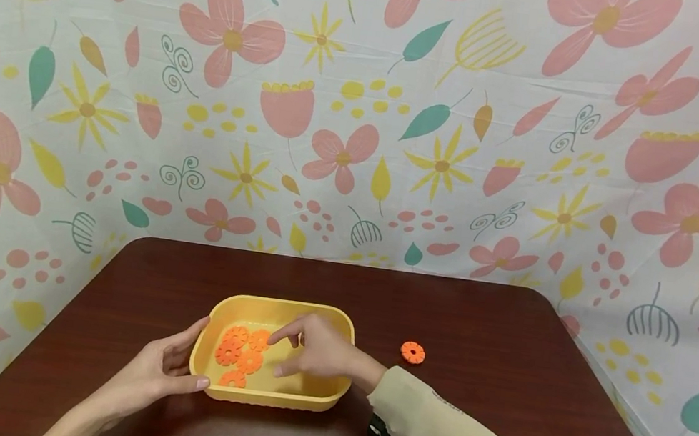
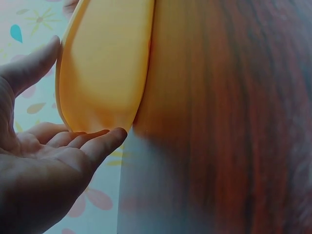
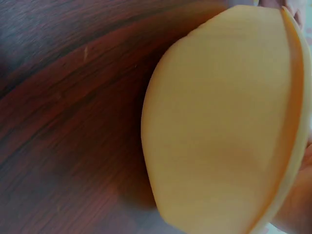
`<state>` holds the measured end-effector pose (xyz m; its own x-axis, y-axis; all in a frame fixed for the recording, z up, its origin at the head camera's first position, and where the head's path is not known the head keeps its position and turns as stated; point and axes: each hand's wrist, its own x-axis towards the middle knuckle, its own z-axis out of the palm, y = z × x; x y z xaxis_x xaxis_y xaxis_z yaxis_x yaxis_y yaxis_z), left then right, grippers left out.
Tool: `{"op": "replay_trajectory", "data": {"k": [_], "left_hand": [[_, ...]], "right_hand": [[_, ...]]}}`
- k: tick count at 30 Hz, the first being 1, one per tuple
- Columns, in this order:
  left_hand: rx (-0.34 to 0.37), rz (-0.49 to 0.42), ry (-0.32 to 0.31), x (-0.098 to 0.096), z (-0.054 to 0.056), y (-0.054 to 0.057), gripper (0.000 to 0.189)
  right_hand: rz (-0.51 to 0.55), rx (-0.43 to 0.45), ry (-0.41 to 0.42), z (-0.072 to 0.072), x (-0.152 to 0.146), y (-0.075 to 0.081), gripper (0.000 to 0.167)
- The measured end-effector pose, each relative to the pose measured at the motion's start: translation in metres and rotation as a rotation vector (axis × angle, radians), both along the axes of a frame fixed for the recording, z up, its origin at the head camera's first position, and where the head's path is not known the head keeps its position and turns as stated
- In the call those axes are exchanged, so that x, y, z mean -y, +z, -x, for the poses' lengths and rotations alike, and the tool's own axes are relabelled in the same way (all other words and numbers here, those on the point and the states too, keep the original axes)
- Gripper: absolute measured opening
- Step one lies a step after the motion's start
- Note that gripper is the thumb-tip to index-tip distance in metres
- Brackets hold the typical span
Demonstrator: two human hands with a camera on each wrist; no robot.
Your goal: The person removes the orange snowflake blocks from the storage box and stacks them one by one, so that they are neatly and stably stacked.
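Note:
A yellow plastic tub stands on the table with several orange notched building discs lying in its left half. My left hand holds the tub's left end, thumb at the near corner of the rim and fingers along the far side. In the left wrist view the fingers of that hand bear against the tub's outer wall. Over the tub's right half, my right hand reaches in with index finger and thumb spread apart, the index fingertip right by a disc. The tub's outer wall hides most of this hand in the right wrist view.
One more orange notched disc lies on the dark wooden table to the right of the tub. Behind the table hangs a floral cloth. A black strap shows under the right sleeve.

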<state>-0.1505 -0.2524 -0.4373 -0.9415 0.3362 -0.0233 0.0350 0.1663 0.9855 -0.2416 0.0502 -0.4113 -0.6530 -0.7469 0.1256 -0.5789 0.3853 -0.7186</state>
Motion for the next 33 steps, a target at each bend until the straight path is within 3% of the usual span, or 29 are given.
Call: {"op": "replay_trajectory", "data": {"k": [11, 24, 33], "left_hand": [[-0.012, 0.002, 0.005, 0.0, 0.001, -0.001, 0.097], [-0.013, -0.009, -0.01, 0.0, 0.001, -0.003, 0.097], [-0.004, 0.006, 0.001, 0.0, 0.001, -0.002, 0.097]], "right_hand": [[-0.047, 0.044, 0.03, -0.003, 0.024, -0.006, 0.041], [-0.139, -0.105, 0.112, 0.0, 0.044, -0.023, 0.04], [-0.199, -0.113, 0.091, -0.003, 0.051, -0.025, 0.044]]}}
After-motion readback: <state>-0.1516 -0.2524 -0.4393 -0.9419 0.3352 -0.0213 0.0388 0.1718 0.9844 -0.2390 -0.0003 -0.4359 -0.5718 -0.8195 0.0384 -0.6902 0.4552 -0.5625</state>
